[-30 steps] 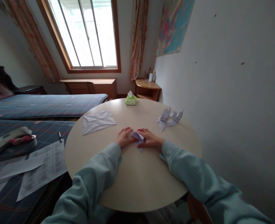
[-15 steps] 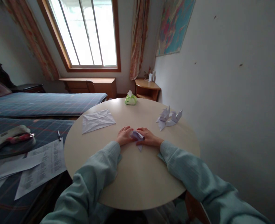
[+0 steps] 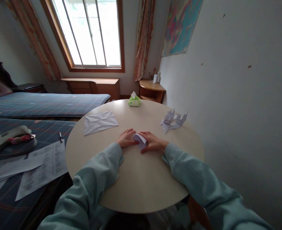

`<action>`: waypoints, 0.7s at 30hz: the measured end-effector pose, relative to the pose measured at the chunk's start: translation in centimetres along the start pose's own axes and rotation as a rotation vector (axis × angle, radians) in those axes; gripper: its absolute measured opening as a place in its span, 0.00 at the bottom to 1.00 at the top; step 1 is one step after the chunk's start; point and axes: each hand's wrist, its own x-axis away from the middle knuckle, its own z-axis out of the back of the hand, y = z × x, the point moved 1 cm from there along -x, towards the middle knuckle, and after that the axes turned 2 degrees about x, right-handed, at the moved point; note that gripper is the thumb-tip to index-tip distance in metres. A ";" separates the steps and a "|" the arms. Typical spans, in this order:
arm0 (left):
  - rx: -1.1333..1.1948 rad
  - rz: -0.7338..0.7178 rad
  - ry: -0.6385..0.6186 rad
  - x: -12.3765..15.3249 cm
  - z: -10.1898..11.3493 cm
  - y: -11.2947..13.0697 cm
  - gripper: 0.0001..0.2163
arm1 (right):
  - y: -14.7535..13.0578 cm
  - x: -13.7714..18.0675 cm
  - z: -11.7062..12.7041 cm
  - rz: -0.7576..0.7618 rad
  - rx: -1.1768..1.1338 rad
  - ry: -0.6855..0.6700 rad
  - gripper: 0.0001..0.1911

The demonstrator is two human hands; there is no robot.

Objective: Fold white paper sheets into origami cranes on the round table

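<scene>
White folded-paper piece (image 3: 140, 138), just one, appears in the head view over one round cream table (image 3: 143, 188), pinched between the bare left hand (image 3: 127, 138) and bare right hand (image 3: 152, 141). Its curled flap arches upward; fingers partly cover it, so I cannot tell its long axis. One creased white paper sheet (image 3: 100, 122) lies leftward.

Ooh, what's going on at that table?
A person at the round table is holding a small folded paper between the left hand and the right hand. A creased sheet lies off to the left, folded paper shapes are on the right, and a green tissue pack sits at the far edge.
</scene>
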 end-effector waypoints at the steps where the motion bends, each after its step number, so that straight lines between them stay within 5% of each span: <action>1: 0.003 -0.003 0.002 0.0 0.0 0.0 0.34 | 0.0 0.1 0.0 -0.001 -0.011 -0.016 0.54; 5: 0.018 -0.016 0.015 0.0 0.0 -0.1 0.34 | 0.3 0.0 -0.1 0.017 -0.047 -0.010 0.52; 10: 0.042 -0.047 0.063 -0.2 -0.4 -0.6 0.33 | 1.0 -0.6 -0.3 0.018 -0.038 0.101 0.27; 21: 0.163 -0.075 0.217 -0.3 -0.8 -0.5 0.19 | 0.9 -0.8 -0.3 -0.005 0.013 0.085 0.32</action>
